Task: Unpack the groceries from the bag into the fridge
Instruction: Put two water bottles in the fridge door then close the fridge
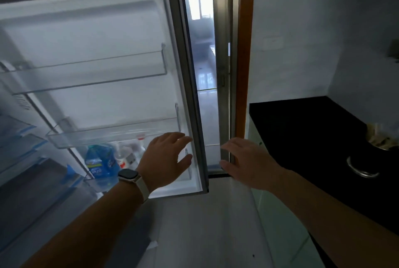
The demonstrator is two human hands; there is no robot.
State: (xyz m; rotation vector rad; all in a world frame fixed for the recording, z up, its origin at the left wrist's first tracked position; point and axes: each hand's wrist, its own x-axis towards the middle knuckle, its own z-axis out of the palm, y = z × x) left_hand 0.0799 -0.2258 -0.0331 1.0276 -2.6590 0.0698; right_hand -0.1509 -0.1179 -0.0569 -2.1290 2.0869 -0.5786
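Note:
The fridge door (121, 36) stands wide open ahead of me, its white inner side facing me. Two clear door shelves (112, 133) hold nothing. The bottom door shelf holds a blue bottle (100, 163) and a clear bottle with a red cap (126, 156). My left hand (166, 157), a watch on its wrist, is open with spread fingers in front of the door's lower right part. My right hand (248, 162) is open beside the door's outer edge (194, 86), holding nothing. No grocery bag is in view.
Fridge interior shelves and drawers (23, 144) show at the far left. A black countertop (306, 138) stands at the right with a metal pot (371, 159) on it. A wooden door frame (245, 51) and a window lie behind the door. Pale floor lies below.

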